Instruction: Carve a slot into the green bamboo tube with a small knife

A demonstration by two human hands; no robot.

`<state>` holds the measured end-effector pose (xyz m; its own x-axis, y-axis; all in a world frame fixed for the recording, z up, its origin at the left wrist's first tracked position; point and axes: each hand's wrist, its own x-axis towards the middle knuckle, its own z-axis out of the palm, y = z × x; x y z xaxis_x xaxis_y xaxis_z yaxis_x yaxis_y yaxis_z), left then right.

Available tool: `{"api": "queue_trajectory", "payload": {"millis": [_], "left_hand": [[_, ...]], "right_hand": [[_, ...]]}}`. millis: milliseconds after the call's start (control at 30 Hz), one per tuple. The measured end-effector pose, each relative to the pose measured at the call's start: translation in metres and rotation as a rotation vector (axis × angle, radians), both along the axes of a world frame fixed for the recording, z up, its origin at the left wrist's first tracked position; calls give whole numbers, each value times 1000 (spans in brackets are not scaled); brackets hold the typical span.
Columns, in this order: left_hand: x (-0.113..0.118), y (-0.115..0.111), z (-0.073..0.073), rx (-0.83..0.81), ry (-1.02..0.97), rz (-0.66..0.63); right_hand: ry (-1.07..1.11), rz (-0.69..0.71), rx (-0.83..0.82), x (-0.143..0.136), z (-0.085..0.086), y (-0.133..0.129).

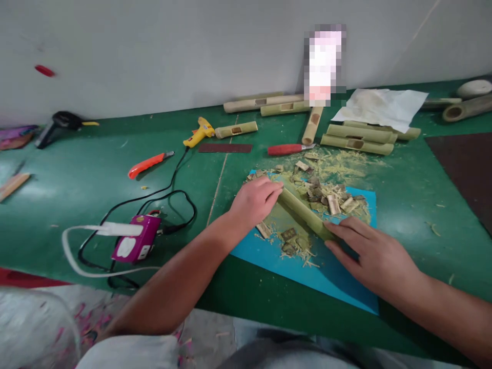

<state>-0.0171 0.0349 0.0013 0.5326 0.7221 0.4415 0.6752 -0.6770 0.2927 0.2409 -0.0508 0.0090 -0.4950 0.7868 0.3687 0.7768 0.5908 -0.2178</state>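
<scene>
A pale green bamboo tube (303, 209) slants between my two hands over a blue sheet (342, 284). My left hand (258, 200) has its fingers wrapped round the far left end. At the near right end, my right hand (365, 251) grips the tube between thumb and fingers. Bamboo chips (289, 236) and fine yellow-green dust lie around and under it on the sheet. Just beyond the chips is a red-handled carving knife (286, 149).
Cut bamboo pieces (357, 143) lie along the back, some under a white cloth (380, 108). To the left are a yellow glue gun (200, 132), an orange utility knife (149, 164), a magenta power adapter (136, 238) and looping cables. A dark brown sheet (465, 174) is at right.
</scene>
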Motion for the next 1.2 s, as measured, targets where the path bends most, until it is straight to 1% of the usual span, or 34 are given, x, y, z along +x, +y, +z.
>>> {"api": "queue_trajectory", "payload": {"millis": [67, 167, 233, 333, 400, 500, 533, 633, 667, 733, 800, 933, 1067, 1200], "left_hand": [[2, -4, -1, 18, 35, -17], [6, -10, -2, 1, 102, -108], [3, -8, -3, 21, 96, -85], [-1, -2, -3, 65, 53, 10], [0, -2, -4, 54, 66, -5], [4, -7, -4, 12, 103, -95], [5, -7, -4, 13, 101, -85], [6, -8, -4, 64, 97, 20], [6, -8, -4, 71, 112, 31], [8, -9, -5, 53, 144, -18], [7, -9, -6, 47, 128, -63], [5, -6, -8, 84, 76, 43], [4, -6, -9, 37, 119, -75], [0, 1, -9, 59, 48, 9]], "right_hand": [[4, -4, -14, 0, -1, 0], [23, 2, -30, 0, -1, 0], [36, 1, -40, 0, -1, 1], [51, -10, -61, 0, -1, 2], [62, -8, -67, 1, -1, 2], [80, 4, -75, 2, -1, 2], [83, 6, -81, 2, -2, 2], [86, 5, -102, 2, -2, 3], [86, 7, -103, 2, -2, 3], [84, 7, -101, 2, -2, 3], [81, -1, -96, 2, -2, 3], [78, -2, -97, 3, -1, 4], [84, -3, -114, 3, -1, 4], [64, -16, -106, 3, 0, 5]]}}
